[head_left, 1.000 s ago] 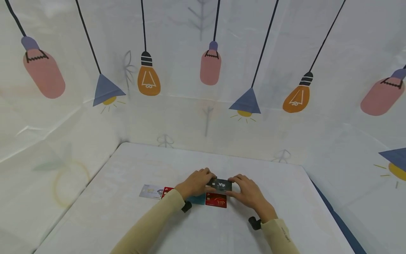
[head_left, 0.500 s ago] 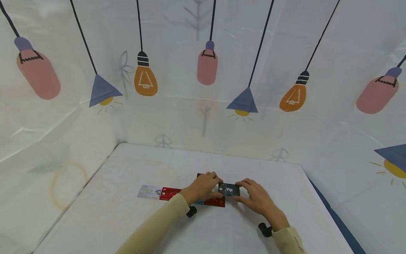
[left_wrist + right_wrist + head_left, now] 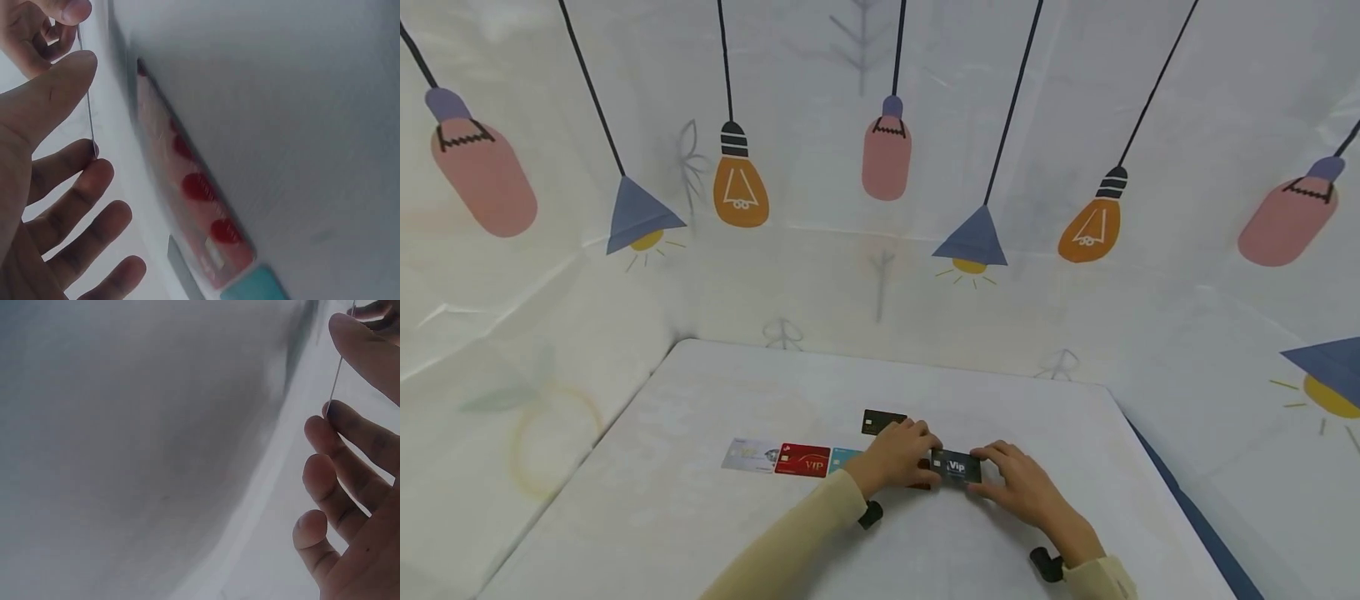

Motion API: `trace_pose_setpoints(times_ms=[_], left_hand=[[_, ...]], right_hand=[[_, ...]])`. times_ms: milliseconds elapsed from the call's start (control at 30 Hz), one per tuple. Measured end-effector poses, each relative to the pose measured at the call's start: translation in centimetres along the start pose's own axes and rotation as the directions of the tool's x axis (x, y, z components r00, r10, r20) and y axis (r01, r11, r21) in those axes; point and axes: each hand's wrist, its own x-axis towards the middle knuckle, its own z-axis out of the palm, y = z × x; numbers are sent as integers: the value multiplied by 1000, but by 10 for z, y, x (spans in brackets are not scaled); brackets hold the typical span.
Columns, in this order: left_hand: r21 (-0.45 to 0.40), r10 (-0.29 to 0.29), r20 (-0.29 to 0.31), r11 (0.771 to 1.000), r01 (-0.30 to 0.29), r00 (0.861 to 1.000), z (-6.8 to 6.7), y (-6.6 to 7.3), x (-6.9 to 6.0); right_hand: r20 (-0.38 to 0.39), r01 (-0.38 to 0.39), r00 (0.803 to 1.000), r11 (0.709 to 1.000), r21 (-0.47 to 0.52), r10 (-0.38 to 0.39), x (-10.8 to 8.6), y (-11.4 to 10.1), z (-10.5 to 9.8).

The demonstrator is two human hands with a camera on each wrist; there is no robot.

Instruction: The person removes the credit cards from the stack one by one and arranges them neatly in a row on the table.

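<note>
A black Vip card [image 3: 956, 467] is held at its two short ends, between both hands. My left hand [image 3: 897, 457] pinches its left end with thumb and fingertips; my right hand [image 3: 1024, 485] pinches the right end. Both wrist views show the card edge-on, a thin line held just above the table. To its left runs a row: a silver card [image 3: 749, 455], a red VIP card [image 3: 802, 460], a light blue card [image 3: 841, 458] and another red card [image 3: 194, 200]. My left hand hides parts of the last two in the head view.
Behind the row lies another black card [image 3: 882, 422], partly covered by the left hand. The white table [image 3: 1015, 400] ends at a patterned white curtain [image 3: 820, 275]. A small black camera [image 3: 1047, 565] sits at the right wrist.
Both hands have carried the black Vip card to the right and toward the near side, past the row's right end. The other black card behind the row has come into view.
</note>
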Motion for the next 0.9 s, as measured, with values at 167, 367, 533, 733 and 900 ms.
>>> trace_pose_setpoints(times_ms=[167,367,533,733,900], left_hand=[[-3,-33,33,999,33,999,4,6,1],[-5,-72,67,997,73,995,6,8,2],[-23,-73,69,997,74,995,9,8,3],[-20,-59,78,998,61,995,11,8,3],[-15,-49,90,999,50,995,11,9,4]], right_hand=[[14,2,1000,1000,8,-2,-3,5,3],[21,25,999,999,22,-26,0,8,6],[30,28,999,999,31,-29,1,7,6],[66,23,998,1000,5,-23,-1,7,6],[69,34,997,999,4,-34,-2,7,6]])
